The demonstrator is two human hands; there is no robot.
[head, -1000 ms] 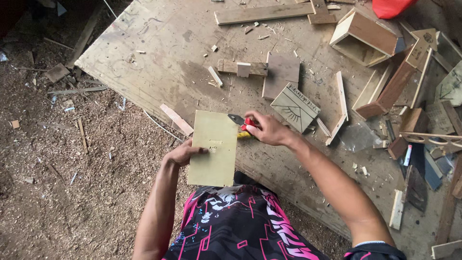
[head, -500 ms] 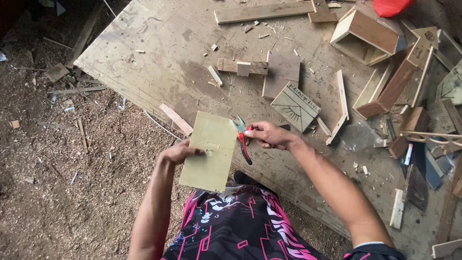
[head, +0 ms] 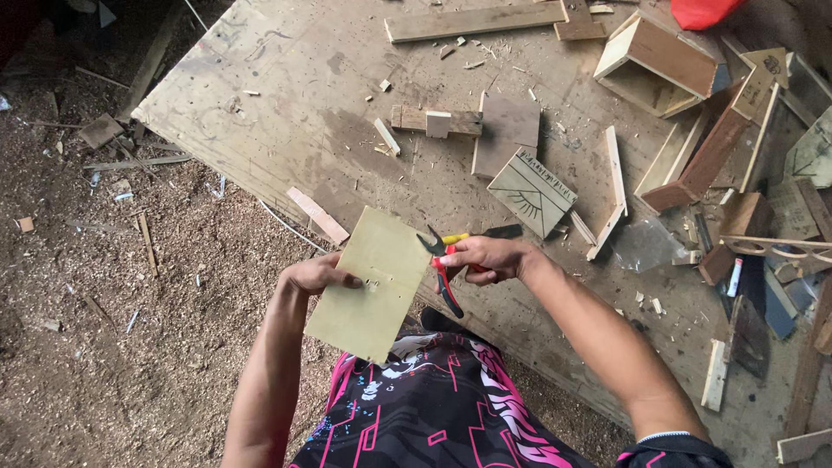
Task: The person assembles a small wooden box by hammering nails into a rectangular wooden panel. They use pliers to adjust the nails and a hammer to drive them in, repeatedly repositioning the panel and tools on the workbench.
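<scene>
Over the near edge of the bench (head: 286, 113), the head view shows the left hand (head: 316, 276) closed on the left edge of a pale green board (head: 368, 286), tilted above the lap. The right hand (head: 485, 258) is wrapped around red-handled pliers (head: 444, 273), whose nose sits just beside the board's right edge. Good work here likely means a steady board and a square bite, keeping the thumb away from the small holes.
</scene>
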